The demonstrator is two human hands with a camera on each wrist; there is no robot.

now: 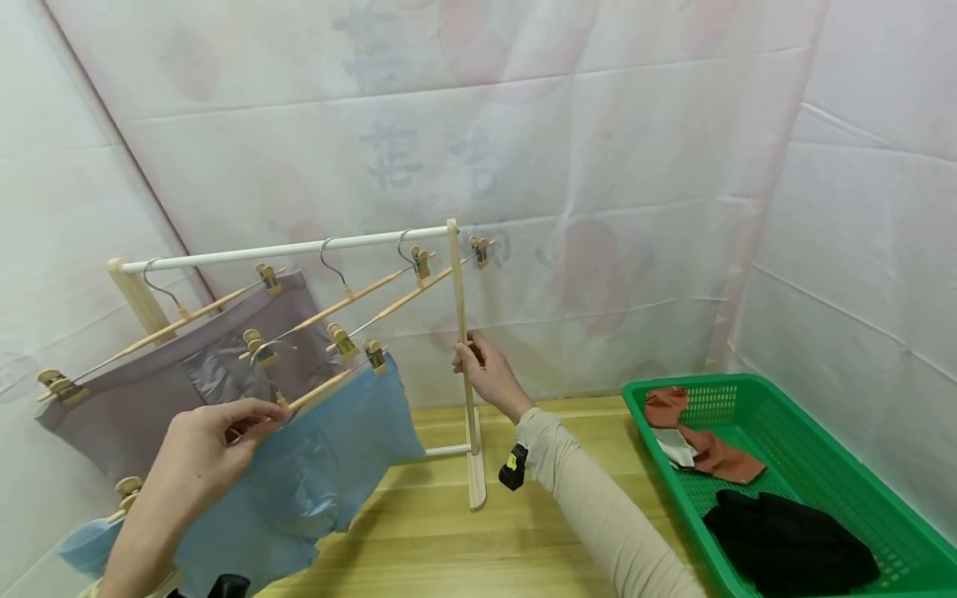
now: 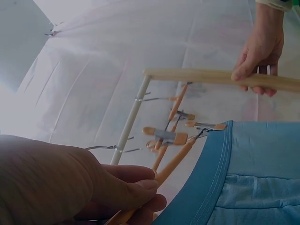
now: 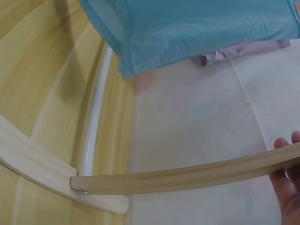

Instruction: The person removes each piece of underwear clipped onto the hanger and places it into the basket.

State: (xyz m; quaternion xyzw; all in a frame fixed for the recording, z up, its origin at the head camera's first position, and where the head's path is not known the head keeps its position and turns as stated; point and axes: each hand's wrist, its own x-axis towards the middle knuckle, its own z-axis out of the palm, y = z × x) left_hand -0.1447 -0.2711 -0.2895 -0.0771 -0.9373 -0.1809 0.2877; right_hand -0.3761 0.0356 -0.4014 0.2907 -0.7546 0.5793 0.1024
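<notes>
My left hand [image 1: 213, 453] pinches the wooden bar of a clip hanger [image 1: 321, 390] near its middle. Clipped to that hanger are light blue underpants [image 1: 299, 473], held out in front of a small drying rack; its hook is off the rail. With the fingers of my right hand [image 1: 489, 374] I grip the rack's right wooden post [image 1: 458, 291] about halfway down. The right wrist view shows fingertips around the same post [image 3: 187, 180]. Mauve underpants [image 1: 250, 353] hang from a hanger at the left of the white rail [image 1: 284, 249].
Two bare clip hangers [image 1: 366, 291] hang toward the rail's right end. On the wooden table [image 1: 568, 515] at right stands a green plastic basket [image 1: 665, 498], holding rust-orange cloth [image 1: 721, 457] and black cloth [image 1: 785, 540]. White sheeting [image 1: 598, 166] encloses the back and sides.
</notes>
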